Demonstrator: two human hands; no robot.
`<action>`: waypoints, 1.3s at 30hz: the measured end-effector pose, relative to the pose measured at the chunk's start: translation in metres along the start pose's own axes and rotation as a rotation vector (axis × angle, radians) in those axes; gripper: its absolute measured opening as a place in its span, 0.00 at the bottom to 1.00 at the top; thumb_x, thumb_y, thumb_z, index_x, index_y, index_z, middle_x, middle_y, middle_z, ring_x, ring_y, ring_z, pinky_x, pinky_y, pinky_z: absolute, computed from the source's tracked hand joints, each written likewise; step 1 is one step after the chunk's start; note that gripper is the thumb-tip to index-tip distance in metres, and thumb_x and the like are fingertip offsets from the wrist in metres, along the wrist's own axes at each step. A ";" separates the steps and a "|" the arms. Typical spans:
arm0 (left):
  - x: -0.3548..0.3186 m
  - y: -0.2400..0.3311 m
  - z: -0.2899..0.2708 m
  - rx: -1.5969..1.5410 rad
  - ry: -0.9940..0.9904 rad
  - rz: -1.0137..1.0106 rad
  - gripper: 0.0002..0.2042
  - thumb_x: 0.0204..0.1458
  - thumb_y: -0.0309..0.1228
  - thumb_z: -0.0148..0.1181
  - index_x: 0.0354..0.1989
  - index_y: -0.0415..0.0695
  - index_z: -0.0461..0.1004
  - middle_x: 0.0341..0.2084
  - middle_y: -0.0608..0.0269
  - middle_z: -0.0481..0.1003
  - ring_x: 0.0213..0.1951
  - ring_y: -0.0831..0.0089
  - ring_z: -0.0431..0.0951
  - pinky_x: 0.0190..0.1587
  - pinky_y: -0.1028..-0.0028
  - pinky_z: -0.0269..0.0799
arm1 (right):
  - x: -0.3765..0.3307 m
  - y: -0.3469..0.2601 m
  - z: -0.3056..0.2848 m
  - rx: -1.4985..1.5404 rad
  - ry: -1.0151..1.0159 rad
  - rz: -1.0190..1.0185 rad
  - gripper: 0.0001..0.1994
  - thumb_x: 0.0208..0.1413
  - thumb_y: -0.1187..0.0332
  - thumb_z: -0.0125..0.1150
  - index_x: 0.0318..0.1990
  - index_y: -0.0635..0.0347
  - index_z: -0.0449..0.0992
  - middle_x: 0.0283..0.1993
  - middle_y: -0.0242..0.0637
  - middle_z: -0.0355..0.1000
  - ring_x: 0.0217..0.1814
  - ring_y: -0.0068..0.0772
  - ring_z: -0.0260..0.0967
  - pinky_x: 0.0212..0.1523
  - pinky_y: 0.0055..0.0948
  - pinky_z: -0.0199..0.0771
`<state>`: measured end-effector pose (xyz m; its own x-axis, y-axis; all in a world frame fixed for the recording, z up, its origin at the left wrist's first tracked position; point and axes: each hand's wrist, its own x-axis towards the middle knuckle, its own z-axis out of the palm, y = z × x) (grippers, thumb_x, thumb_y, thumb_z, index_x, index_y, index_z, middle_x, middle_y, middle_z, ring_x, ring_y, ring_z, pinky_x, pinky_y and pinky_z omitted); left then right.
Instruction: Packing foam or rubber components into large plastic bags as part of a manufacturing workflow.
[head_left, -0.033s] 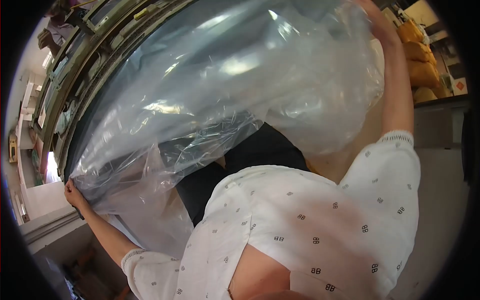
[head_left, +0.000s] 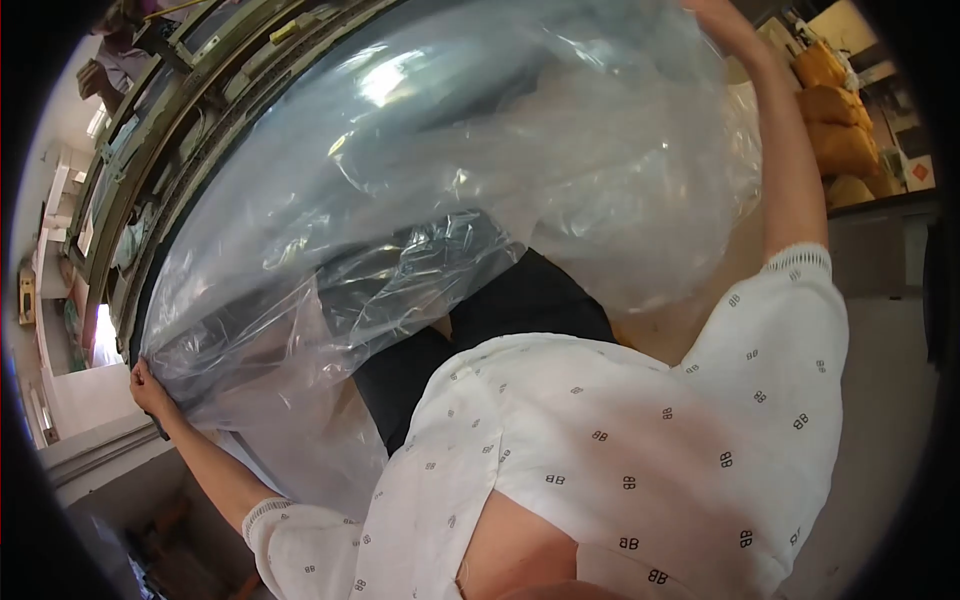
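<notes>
A large clear plastic sheet [head_left: 400, 190] spreads in front of me, wrinkled and shiny, across a dark curved-looking surface and down over my lap. At far left my left hand [head_left: 145, 385] is closed in a pinch on the sheet's edge. My right arm is stretched up to the top right, where my right hand [head_left: 725, 28] meets the sheet's far right part. Its fingertips run to the picture's upper edge, so I cannot see whether they grip the plastic. The loose near part of the sheet hangs in folds over my dark trousers [head_left: 530, 300].
Metal rails [head_left: 150, 180] of a frame or machine run along the far left side, with a small yellow piece [head_left: 290, 30] on them. Another person [head_left: 105, 75] is at the upper left. Yellow-brown wrapped bundles [head_left: 835, 110] are stacked at right, behind a dark ledge [head_left: 885, 200].
My right hand and forearm have shifted a little to the left. The plastic's folds and reflections have changed, while my left hand has stayed in place.
</notes>
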<state>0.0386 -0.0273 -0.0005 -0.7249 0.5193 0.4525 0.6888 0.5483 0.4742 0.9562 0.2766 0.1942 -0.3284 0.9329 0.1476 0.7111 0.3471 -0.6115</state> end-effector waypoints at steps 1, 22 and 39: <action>0.000 -0.005 0.001 -0.008 0.011 -0.005 0.18 0.48 0.45 0.56 0.34 0.42 0.77 0.25 0.61 0.75 0.28 0.70 0.73 0.33 0.73 0.66 | 0.027 -0.021 0.010 -0.632 0.117 0.051 0.07 0.49 0.67 0.53 0.33 0.59 0.71 0.32 0.40 0.64 0.37 0.43 0.64 0.37 0.34 0.64; -0.002 -0.018 -0.018 0.074 0.040 0.022 0.18 0.47 0.47 0.57 0.32 0.43 0.77 0.25 0.62 0.75 0.28 0.71 0.71 0.34 0.73 0.65 | -0.025 0.002 0.198 0.232 0.073 -0.160 0.07 0.45 0.69 0.59 0.27 0.56 0.67 0.28 0.24 0.62 0.32 0.18 0.59 0.38 0.20 0.61; -0.008 -0.005 -0.004 0.043 0.035 -0.002 0.17 0.48 0.44 0.56 0.33 0.41 0.77 0.25 0.61 0.75 0.28 0.72 0.70 0.35 0.73 0.64 | -0.108 0.014 0.071 0.996 0.018 0.472 0.13 0.43 0.66 0.63 0.20 0.52 0.61 0.21 0.23 0.58 0.23 0.15 0.56 0.24 0.21 0.61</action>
<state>0.0407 -0.0368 -0.0035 -0.7252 0.4955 0.4782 0.6862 0.5775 0.4423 0.9574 0.1737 0.1146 -0.1409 0.9553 -0.2599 -0.0598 -0.2703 -0.9609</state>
